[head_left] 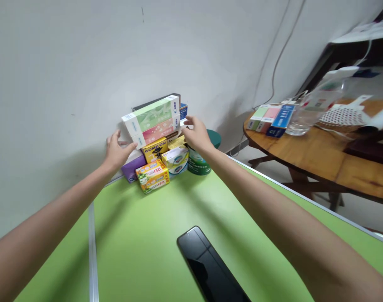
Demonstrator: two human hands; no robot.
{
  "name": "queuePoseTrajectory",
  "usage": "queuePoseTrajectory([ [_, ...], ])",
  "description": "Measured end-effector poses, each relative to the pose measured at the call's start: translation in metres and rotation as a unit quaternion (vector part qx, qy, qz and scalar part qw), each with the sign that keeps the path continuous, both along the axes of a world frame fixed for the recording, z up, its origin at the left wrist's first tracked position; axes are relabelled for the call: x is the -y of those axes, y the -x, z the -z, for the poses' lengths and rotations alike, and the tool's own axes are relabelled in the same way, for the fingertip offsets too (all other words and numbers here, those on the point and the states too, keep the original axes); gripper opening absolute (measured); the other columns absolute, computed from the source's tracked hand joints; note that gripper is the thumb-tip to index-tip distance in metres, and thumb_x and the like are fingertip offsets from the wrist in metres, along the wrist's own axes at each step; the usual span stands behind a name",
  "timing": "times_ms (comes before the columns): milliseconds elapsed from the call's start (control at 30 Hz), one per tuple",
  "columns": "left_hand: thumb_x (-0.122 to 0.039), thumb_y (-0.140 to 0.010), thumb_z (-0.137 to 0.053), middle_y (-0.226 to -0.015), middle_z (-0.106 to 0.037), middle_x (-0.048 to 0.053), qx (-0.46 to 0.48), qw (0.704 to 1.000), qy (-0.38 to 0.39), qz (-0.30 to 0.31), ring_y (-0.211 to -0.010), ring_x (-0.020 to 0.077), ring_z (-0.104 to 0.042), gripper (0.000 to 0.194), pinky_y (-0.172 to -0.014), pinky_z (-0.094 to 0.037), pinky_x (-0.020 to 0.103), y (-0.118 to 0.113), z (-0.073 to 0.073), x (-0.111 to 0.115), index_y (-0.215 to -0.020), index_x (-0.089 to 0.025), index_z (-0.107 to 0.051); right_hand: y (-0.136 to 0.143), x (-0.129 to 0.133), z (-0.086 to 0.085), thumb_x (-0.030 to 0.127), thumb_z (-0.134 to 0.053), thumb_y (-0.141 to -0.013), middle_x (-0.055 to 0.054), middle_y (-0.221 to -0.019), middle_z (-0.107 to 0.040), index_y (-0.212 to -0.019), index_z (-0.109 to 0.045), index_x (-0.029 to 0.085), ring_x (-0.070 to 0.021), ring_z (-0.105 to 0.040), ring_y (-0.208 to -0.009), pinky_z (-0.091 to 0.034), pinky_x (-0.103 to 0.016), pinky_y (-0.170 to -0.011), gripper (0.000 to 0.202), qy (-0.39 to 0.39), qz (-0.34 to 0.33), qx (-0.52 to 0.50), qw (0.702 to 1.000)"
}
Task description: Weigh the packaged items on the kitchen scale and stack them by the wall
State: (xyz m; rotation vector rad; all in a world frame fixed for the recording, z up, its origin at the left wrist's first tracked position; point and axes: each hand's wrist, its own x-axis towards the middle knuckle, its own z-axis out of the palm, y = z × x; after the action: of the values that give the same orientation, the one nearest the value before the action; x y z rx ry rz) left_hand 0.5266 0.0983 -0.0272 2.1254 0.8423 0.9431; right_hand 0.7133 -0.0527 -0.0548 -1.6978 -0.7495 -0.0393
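At the far end of the green table, my left hand (115, 152) is beside the left end of two long, narrow toothpaste-style cartons, its fingers apart. The upper is a green-and-white carton (153, 114), the lower a pink-and-white carton (158, 131); both lean on a pile of packages. By their right end is my right hand (196, 133), fingers parted and curved; whether it touches them I cannot tell. Beneath are a yellow "COME ON" box (154, 149), an orange soap-type pack (152, 175), yellow-and-white soap boxes (175, 157) and a purple pack (132, 168).
A green canister (199, 162) stands right of the pile, partly behind my right wrist. A black phone (207, 264) lies on the green table (137, 243). Off to the right, a wooden table (320, 147) holds small cartons (271, 118), a clear plastic jug (313, 105) and a white perforated item (345, 115).
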Motion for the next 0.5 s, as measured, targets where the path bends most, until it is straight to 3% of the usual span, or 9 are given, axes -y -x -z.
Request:
queuePoseTrajectory([
  [100,-0.026,-0.068,-0.066,-0.133,-0.039,0.018,-0.038,0.999,0.014,0.0,-0.104,0.0222,-0.057,0.064,-0.087,-0.049,0.036,0.023,0.01,0.006,-0.126,-0.012,-0.044,0.031,0.02,0.003,0.009,-0.043,-0.073,-0.011,-0.103,-0.063,-0.109,-0.056,0.011,-0.0174,-0.058,-0.074,-0.049,-0.036,-0.075,0.039,-0.022,-0.037,0.054,0.998],
  [233,-0.03,-0.071,-0.058,-0.116,-0.056,0.013,-0.074,0.994,0.049,0.068,-0.101,0.023,-0.058,0.046,-0.088,-0.047,0.04,0.063,0.025,0.02,-0.114,-0.013,-0.053,0.091,0.045,0.006,0.011,-0.044,-0.077,-0.005,-0.09,-0.067,-0.092,-0.063,0.016,-0.0162,-0.06,-0.073,-0.048,-0.03,-0.071,0.025,0.063,-0.22,0.098,0.969],
  [333,-0.031,-0.076,-0.051,-0.101,-0.064,0.008,-0.189,0.962,0.069,0.185,-0.095,0.0224,-0.059,0.031,-0.086,-0.047,0.04,0.105,0.032,0.048,-0.101,-0.016,-0.06,0.145,0.068,0.013,0.011,-0.048,-0.076,-0.007,-0.092,-0.069,-0.103,-0.062,0.015,-0.0164,-0.063,-0.074,-0.048,-0.027,-0.067,0.031,0.199,-0.39,0.098,0.894],
  [433,-0.024,-0.08,-0.044,-0.102,-0.065,0.007,-0.317,0.89,0.041,0.326,-0.093,0.0199,-0.059,0.029,-0.085,-0.046,0.035,0.155,0.032,0.093,-0.102,-0.02,-0.062,0.199,0.092,0.021,0.017,-0.055,-0.075,-0.01,-0.101,-0.07,-0.114,-0.058,0.016,-0.0204,-0.065,-0.077,-0.049,-0.028,-0.066,0.04,0.29,-0.508,0.142,0.798],
  [500,-0.02,-0.08,-0.042,-0.1,-0.065,0.006,-0.367,0.846,0.017,0.386,-0.092,0.0196,-0.059,0.03,-0.085,-0.045,0.033,0.186,0.03,0.123,-0.101,-0.022,-0.063,0.231,0.105,0.024,0.024,-0.058,-0.075,-0.011,-0.101,-0.069,-0.115,-0.057,0.016,-0.0234,-0.066,-0.08,-0.048,-0.029,-0.065,0.041,0.32,-0.567,0.186,0.736],
])
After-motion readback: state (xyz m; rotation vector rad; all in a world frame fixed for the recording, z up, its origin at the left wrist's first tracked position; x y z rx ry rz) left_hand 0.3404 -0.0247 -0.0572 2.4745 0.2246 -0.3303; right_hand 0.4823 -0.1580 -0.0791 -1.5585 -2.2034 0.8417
